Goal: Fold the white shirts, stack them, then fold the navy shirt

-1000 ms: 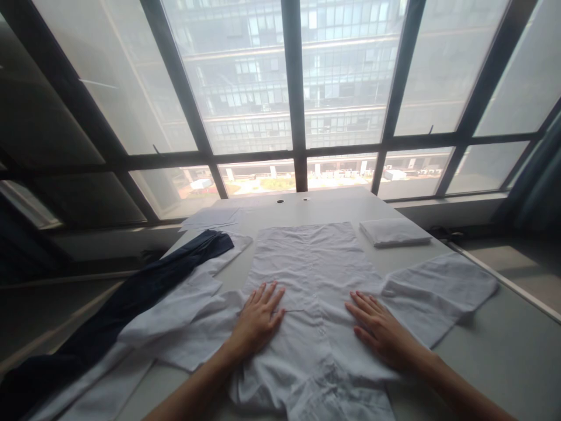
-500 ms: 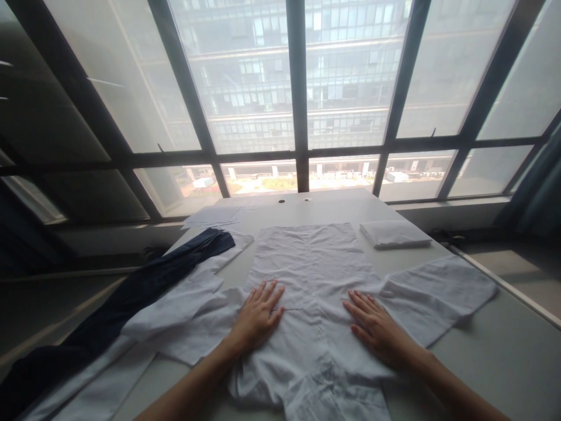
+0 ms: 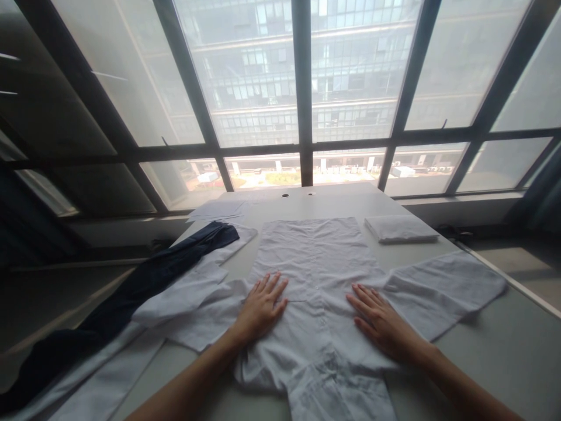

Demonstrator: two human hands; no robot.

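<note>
One white short-sleeved shirt [image 3: 315, 275] lies spread flat on the grey table [image 3: 504, 345], collar toward the person at six o'clock, hem toward the window at twelve. Both hands lie on it — the left hand [image 3: 260, 307] at about seven o'clock of the shirt's middle, the right hand [image 3: 379, 318] at about five — each palm down with fingers stretched out flat, gripping nothing. Two sleeves stretch out to nine and three o'clock. One folded white cloth [image 3: 401, 229] sits at one o'clock, apart from the shirt. One dark navy garment [image 3: 131, 292] trails off at nine o'clock over further white fabric [image 3: 184, 292] — how many pieces, I cannot tell.
</note>
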